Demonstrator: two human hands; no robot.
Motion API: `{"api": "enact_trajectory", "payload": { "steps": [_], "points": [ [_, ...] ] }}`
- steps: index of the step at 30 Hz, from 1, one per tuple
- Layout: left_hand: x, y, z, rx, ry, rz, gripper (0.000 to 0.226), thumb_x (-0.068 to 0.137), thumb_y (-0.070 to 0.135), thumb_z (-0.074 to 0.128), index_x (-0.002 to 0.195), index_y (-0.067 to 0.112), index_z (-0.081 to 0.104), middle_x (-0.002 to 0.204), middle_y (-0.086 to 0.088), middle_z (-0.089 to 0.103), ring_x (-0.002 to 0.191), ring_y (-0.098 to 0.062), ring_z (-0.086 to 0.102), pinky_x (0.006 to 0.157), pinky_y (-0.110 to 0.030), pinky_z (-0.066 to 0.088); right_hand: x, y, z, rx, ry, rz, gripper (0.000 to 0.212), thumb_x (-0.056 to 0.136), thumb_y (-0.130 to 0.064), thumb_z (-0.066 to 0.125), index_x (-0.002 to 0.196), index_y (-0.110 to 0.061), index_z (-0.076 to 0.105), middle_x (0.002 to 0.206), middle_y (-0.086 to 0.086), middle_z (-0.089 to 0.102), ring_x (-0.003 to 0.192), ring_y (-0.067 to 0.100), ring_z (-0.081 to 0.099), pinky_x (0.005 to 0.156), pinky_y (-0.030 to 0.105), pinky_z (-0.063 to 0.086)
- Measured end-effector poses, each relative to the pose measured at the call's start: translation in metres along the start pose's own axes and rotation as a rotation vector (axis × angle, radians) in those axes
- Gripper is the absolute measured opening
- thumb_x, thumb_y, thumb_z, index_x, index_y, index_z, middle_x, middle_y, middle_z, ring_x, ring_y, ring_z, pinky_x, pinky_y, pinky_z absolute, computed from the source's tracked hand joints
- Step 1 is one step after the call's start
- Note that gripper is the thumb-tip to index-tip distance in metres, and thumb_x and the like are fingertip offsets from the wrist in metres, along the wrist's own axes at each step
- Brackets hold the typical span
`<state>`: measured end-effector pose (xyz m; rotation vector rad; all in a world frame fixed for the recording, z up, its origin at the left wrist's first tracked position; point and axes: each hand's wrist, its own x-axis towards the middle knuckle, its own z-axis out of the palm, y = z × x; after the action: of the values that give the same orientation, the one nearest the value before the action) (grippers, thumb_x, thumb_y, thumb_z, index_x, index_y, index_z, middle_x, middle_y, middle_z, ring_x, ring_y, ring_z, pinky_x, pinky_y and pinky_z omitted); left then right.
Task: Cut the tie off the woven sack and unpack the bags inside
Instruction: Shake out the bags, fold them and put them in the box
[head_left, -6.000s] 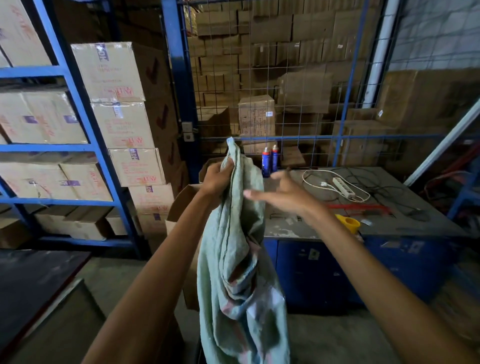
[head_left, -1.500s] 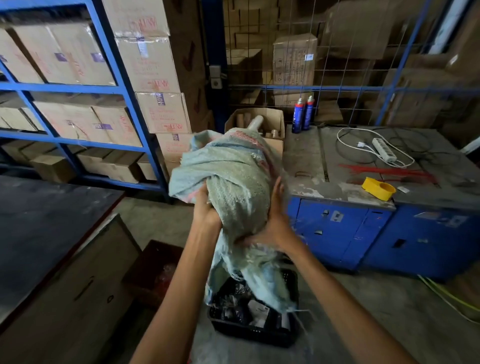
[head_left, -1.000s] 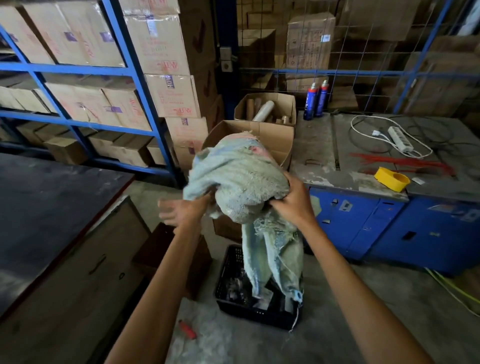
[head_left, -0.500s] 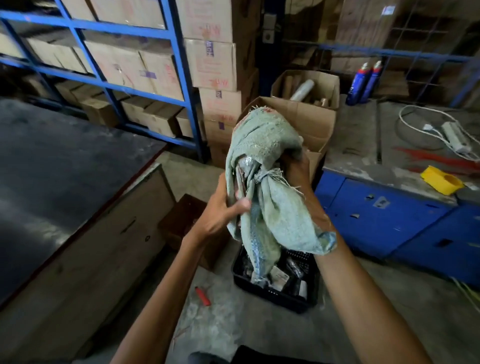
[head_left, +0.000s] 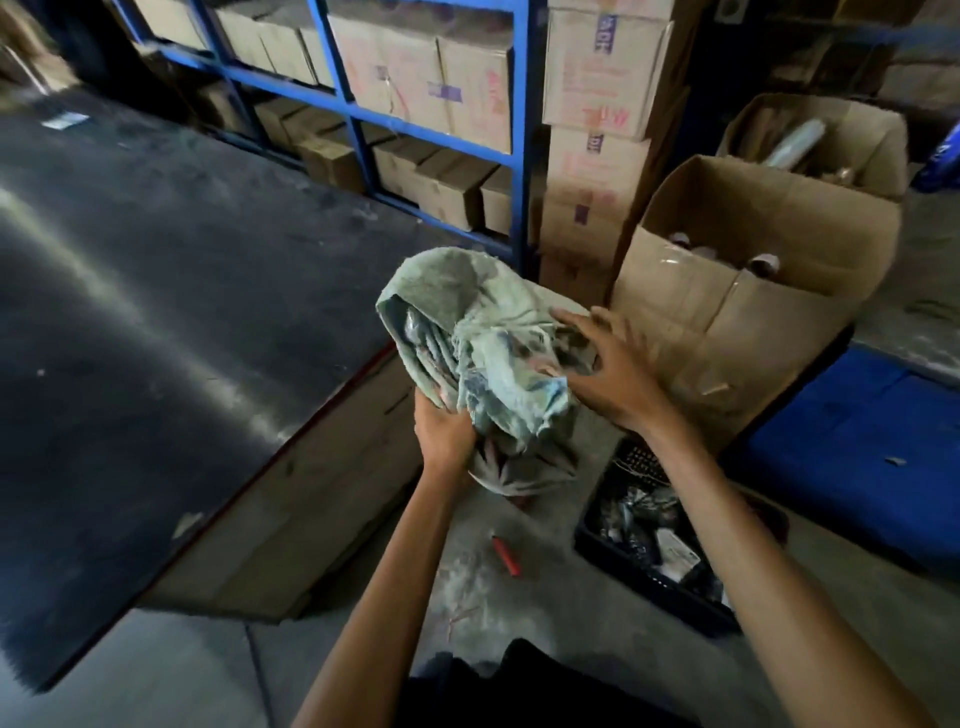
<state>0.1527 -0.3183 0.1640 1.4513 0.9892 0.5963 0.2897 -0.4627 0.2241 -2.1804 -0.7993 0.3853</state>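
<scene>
The pale green woven sack (head_left: 470, 317) is crumpled into a bundle at chest height, above the floor. My left hand (head_left: 444, 428) grips it from underneath. My right hand (head_left: 610, 366) lies on its right side with the fingers spread, pressing the cloth. A black crate (head_left: 618, 566) of small packets stands on the floor at the lower right, partly behind my right forearm. A red-handled cutter (head_left: 506, 555) lies on the concrete below the sack.
A dark tabletop (head_left: 156, 291) fills the left. An open cardboard box (head_left: 748, 291) stands right of the sack, another (head_left: 815, 135) behind it. Blue racking (head_left: 415, 119) with cartons runs along the back. A blue cabinet (head_left: 857, 447) is at the right.
The view has swung left and down. The sack went from hanging loose to a bunched bundle; my left hand moved under it and my right hand now lies flat on its side.
</scene>
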Motion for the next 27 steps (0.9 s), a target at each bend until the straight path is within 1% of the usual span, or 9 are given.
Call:
{"api": "enact_trajectory", "payload": {
  "steps": [4,7,10,13,18,20,22,25,27],
  "points": [
    [0.027,-0.012,-0.026,-0.076,-0.123,-0.073,0.051,0.09,0.026,0.067,0.137,0.011,0.054,0.13,-0.011,0.067,0.119,-0.028,0.064,0.1,-0.043,0.054,0.002,-0.009,0.059,0.337,-0.136,-0.066,0.089,0.067,-0.061,0.079,0.146,-0.044,0.041,0.145,-0.017,0.047,0.135,-0.009,0.043,0.118,0.03,0.037],
    [0.05,-0.019,-0.033,-0.187,-0.242,-0.115,0.058,0.087,0.037,0.066,0.137,0.01,0.054,0.133,-0.023,0.063,0.12,-0.038,0.063,0.099,-0.052,0.055,0.013,-0.008,0.091,0.283,-0.073,-0.008,0.099,0.067,-0.075,0.072,0.152,-0.049,0.028,0.158,-0.002,0.03,0.149,0.012,0.03,0.122,0.039,0.031],
    [0.074,-0.024,-0.036,-0.291,-0.337,-0.211,0.06,0.089,0.041,0.067,0.141,0.015,0.054,0.138,-0.018,0.062,0.124,-0.033,0.062,0.104,-0.051,0.052,0.034,0.001,0.104,0.269,-0.077,0.016,0.099,0.069,-0.079,0.068,0.152,-0.053,0.021,0.157,0.001,0.032,0.15,0.016,0.028,0.12,0.048,0.034],
    [0.094,-0.03,-0.024,-0.347,-0.391,-0.314,0.084,0.076,0.059,0.073,0.144,0.015,0.051,0.141,-0.018,0.06,0.129,-0.037,0.058,0.109,-0.055,0.047,0.059,0.016,0.109,0.247,-0.097,0.054,0.102,0.066,-0.082,0.066,0.153,-0.052,0.022,0.154,0.003,0.037,0.148,0.018,0.032,0.119,0.049,0.035],
    [0.129,-0.038,0.026,-0.357,-0.396,-0.377,0.096,0.063,0.055,0.065,0.143,0.005,0.049,0.119,-0.009,0.069,0.095,-0.017,0.073,0.082,-0.03,0.06,0.109,0.069,0.117,0.21,-0.138,0.115,0.1,0.069,-0.077,0.066,0.154,-0.049,0.021,0.154,0.002,0.036,0.146,0.019,0.032,0.119,0.045,0.034],
    [0.145,-0.046,0.053,-0.347,-0.351,-0.474,0.106,0.055,0.056,0.061,0.146,0.003,0.045,0.127,-0.012,0.063,0.109,-0.025,0.067,0.094,-0.035,0.056,0.129,0.092,0.12,0.198,-0.161,0.148,0.1,0.07,-0.073,0.068,0.154,-0.048,0.02,0.154,0.004,0.032,0.147,0.023,0.032,0.118,0.047,0.035],
    [0.166,-0.065,0.081,-0.243,-0.321,-0.455,0.087,0.071,0.048,0.067,0.143,0.004,0.048,0.128,-0.011,0.062,0.118,-0.024,0.064,0.087,-0.024,0.057,0.151,0.124,0.124,0.2,-0.164,0.166,0.1,0.072,-0.069,0.07,0.155,-0.043,0.023,0.155,0.004,0.033,0.147,0.022,0.032,0.118,0.048,0.035],
    [0.19,-0.108,0.117,-0.169,-0.274,-0.512,0.035,0.099,0.022,0.059,0.133,0.017,0.051,0.112,0.009,0.065,0.089,0.01,0.068,0.073,-0.011,0.052,0.184,0.172,0.134,0.194,-0.221,0.241,0.099,0.074,-0.066,0.072,0.156,-0.035,0.027,0.154,0.005,0.039,0.144,0.02,0.038,0.117,0.046,0.038],
    [0.205,-0.138,0.137,-0.138,-0.281,-0.569,0.033,0.103,0.015,0.052,0.134,0.024,0.047,0.111,0.02,0.06,0.084,0.021,0.064,0.074,-0.008,0.05,0.198,0.218,0.152,0.223,-0.291,0.286,0.1,0.074,-0.063,0.076,0.156,-0.034,0.027,0.155,0.004,0.038,0.145,0.019,0.039,0.116,0.048,0.039]
  ]
}}
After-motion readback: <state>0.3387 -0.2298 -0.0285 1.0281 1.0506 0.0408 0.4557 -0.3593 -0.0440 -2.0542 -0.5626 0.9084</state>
